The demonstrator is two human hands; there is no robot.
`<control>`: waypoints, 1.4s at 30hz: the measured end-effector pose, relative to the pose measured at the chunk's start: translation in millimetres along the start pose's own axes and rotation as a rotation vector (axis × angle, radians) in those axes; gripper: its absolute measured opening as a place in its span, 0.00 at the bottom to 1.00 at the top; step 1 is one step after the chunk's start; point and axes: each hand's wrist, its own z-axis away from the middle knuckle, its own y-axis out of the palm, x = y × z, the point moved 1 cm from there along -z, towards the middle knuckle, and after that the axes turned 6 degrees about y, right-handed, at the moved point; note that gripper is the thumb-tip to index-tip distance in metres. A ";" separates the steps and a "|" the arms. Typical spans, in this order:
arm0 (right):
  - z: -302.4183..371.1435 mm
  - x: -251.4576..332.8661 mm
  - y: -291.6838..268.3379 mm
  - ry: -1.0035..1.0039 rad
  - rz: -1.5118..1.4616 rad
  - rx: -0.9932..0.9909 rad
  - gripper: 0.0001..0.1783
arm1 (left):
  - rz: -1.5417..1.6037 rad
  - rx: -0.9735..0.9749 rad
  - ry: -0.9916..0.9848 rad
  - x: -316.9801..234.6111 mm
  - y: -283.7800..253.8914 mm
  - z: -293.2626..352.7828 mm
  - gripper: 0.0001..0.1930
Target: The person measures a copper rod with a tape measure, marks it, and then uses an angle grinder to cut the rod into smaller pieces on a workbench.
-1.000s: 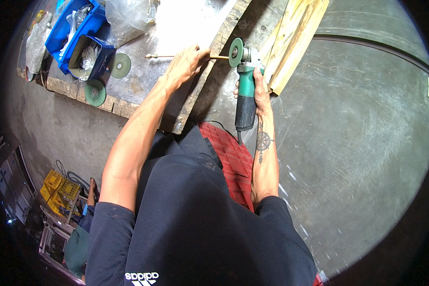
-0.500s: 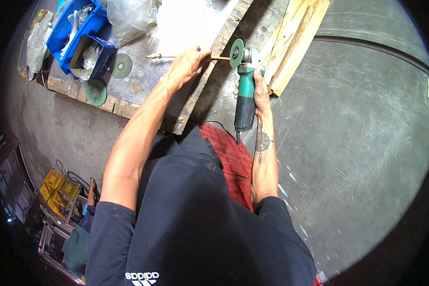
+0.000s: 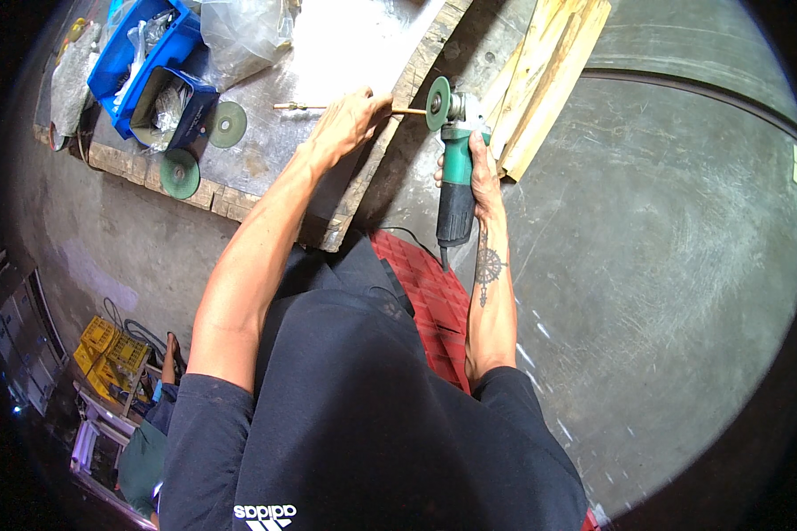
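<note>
My right hand (image 3: pixel 481 173) is wrapped around the green and black body of an angle grinder (image 3: pixel 457 168), held upright beyond the bench edge. At its top sits a green abrasive disc (image 3: pixel 438 103). My left hand (image 3: pixel 354 119) is closed on a thin copper-coloured rod (image 3: pixel 305 106), with the wrist over the bench corner. The rod's right end reaches the face of the disc or lies very near it; actual contact cannot be made out. Its left end, with a small brass-like fitting, lies over the metal bench top (image 3: pixel 266 164).
Two loose abrasive discs, one green (image 3: pixel 180 173) and one grey-green (image 3: pixel 227 124), lie by blue bins (image 3: pixel 133 66) and a plastic bag (image 3: pixel 239 40). Wooden planks (image 3: pixel 553 88) stand beyond the grinder. A red slatted mat (image 3: pixel 425 305) is below. Another person (image 3: pixel 142 465) is at lower left.
Both hands, the rod and the grinder hold almost the same place, with only a tiny shift. A purplish light now shows on the floor and frame at left.
</note>
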 end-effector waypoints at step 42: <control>3.6 -4.1 -2.7 0.016 0.010 0.006 0.44 | 0.011 0.051 -0.001 5.5 0.0 -1.6 0.21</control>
